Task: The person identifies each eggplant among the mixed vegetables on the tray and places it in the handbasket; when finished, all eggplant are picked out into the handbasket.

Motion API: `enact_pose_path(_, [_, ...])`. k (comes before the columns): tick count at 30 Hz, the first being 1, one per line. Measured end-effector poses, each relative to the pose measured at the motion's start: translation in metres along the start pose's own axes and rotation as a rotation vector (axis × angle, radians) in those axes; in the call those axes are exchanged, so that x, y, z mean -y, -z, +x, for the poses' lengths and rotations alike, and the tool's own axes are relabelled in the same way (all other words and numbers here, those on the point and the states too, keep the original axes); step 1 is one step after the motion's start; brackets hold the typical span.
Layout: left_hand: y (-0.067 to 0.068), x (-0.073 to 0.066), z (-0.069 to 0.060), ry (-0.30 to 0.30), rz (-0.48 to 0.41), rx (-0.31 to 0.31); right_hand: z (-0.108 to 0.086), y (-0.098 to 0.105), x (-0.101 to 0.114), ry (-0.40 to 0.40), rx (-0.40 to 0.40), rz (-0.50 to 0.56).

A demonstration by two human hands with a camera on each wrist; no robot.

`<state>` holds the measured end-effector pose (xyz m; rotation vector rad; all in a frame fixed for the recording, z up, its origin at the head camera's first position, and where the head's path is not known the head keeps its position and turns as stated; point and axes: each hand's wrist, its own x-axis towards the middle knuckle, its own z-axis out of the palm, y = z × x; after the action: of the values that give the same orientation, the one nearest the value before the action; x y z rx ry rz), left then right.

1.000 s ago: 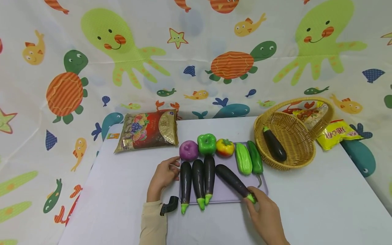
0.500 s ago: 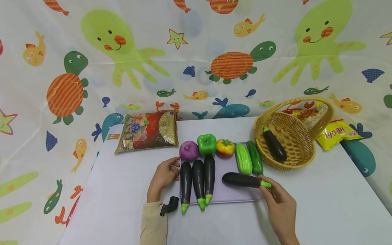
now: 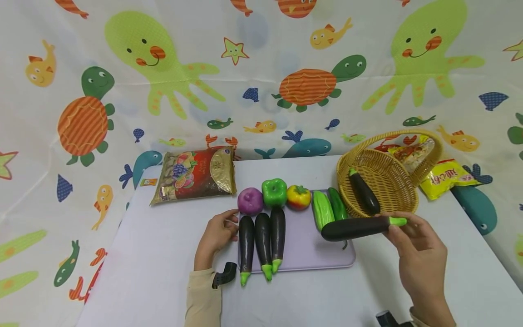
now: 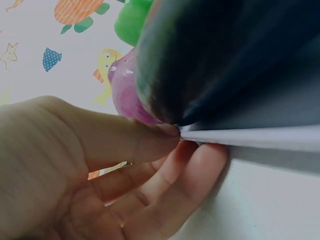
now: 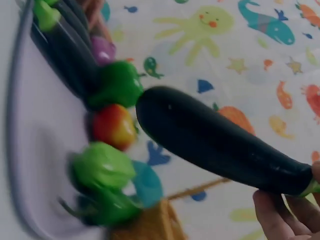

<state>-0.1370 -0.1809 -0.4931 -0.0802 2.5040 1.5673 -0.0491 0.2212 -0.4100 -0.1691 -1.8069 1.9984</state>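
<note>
White table (image 3: 151, 254), lilac tray (image 3: 306, 254).
Right hand (image 3: 422, 254) pinched an eggplant (image 3: 354, 228) near its stem; left hand (image 3: 218, 232) pinched the tray's rim.

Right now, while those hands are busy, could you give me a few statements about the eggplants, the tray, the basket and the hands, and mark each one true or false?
1. The right hand holds an eggplant by its stem end. True.
2. Three eggplants lie inside the basket. False: the basket holds one eggplant.
3. The left hand pinches the edge of the tray. True.
4. The tray has no eggplants on it. False: three eggplants lie there side by side.
5. The green pepper sits between the round purple vegetable and the red-and-yellow one. True.
</note>
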Motion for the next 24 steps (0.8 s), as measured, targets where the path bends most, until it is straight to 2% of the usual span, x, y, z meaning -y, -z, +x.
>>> enact_pose_path(4, [0.002, 0.001, 0.0, -0.012, 0.001, -0.002, 0.028, 0.011, 0.011, -0.006, -0.035, 0.013])
enact_pose_path(7, [0.004, 0.001, 0.0, -0.018, 0.003, -0.003, 0.052, 0.019, 0.016, -0.011, -0.007, 0.02])
enact_pose_path(12, [0.004, 0.002, 0.0, -0.016, 0.001, 0.003, 0.09, 0.027, 0.018, -0.069, 0.08, -0.003])
enact_pose_path(20, [0.001, 0.002, 0.001, -0.008, -0.005, -0.002, 0.15, 0.025, 0.009, -0.256, 0.265, -0.055])
enact_pose_path(24, [0.0, 0.002, 0.001, -0.012, -0.004, 0.007, 0.175, 0.02, 0.004, -0.291, 0.319, -0.162])
